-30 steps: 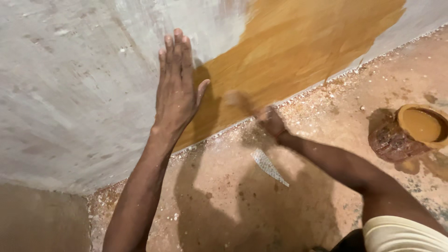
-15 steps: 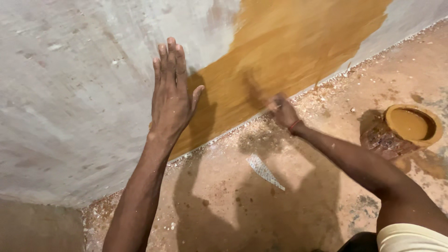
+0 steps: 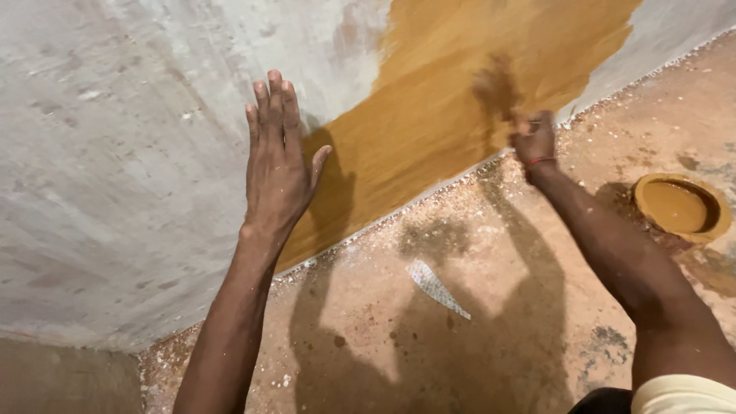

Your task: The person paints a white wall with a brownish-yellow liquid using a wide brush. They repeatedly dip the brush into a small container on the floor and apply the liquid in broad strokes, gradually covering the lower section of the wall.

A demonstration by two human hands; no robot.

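Note:
My left hand (image 3: 276, 165) lies flat on the grey plastered wall (image 3: 115, 153), fingers together and pointing up, right at the left edge of a wet ochre-painted patch (image 3: 452, 107). My right hand (image 3: 533, 142) is closed around a dark, motion-blurred brush (image 3: 494, 86). The brush's head presses on the painted patch, low on the wall near where it meets the floor. A red thread circles that wrist.
A round bowl of ochre paint (image 3: 681, 207) stands on the gritty reddish floor (image 3: 498, 353) at the right, with dark spill stains around it. A small white scrap (image 3: 437, 288) lies on the floor between my arms. White crumbs line the foot of the wall.
My right hand has swept with the brush from the lower middle of the patch up and to the right. The left hand stays pressed flat on the wall.

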